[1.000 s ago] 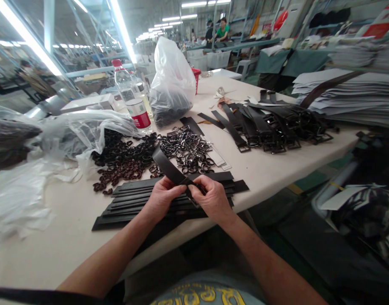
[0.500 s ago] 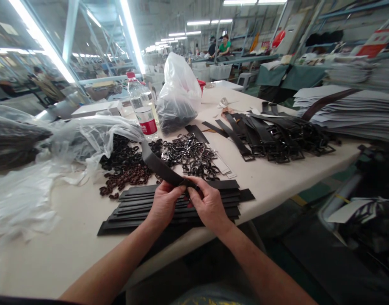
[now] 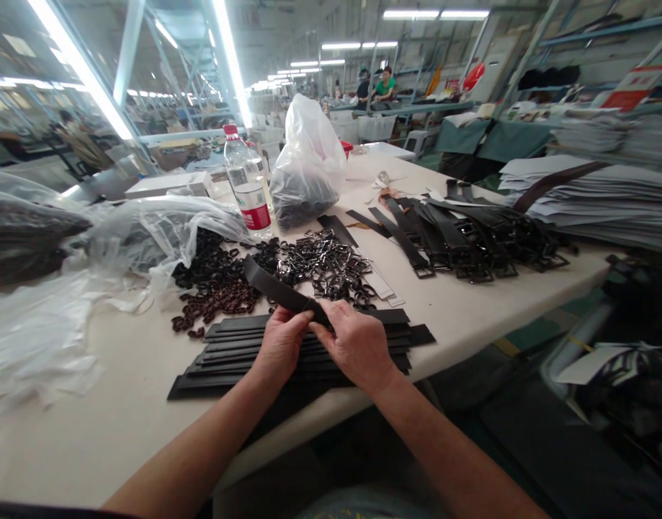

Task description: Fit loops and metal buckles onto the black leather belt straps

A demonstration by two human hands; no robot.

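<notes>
Both hands hold one black strap (image 3: 274, 287) just above a flat stack of black straps (image 3: 238, 353) near the table's front edge. My left hand (image 3: 281, 344) pinches the strap from the left, thumb on top. My right hand (image 3: 356, 343) closes over the strap's near end, which is hidden under its fingers. The strap's free end rises toward the back left, over a heap of dark metal buckles (image 3: 331, 263) and a heap of brown loops (image 3: 215, 285).
Finished buckled straps (image 3: 465, 238) lie at the right of the white table (image 3: 460, 303). A water bottle (image 3: 248, 184) and a filled plastic bag (image 3: 307, 169) stand behind the heaps. Crumpled plastic (image 3: 136, 231) lies left. Stacked grey sheets (image 3: 601, 191) sit far right. People work at distant tables.
My right hand has slid over the strap's near end and now covers it. The strap's free end has tilted lower and further left. The camera has tipped slightly.
</notes>
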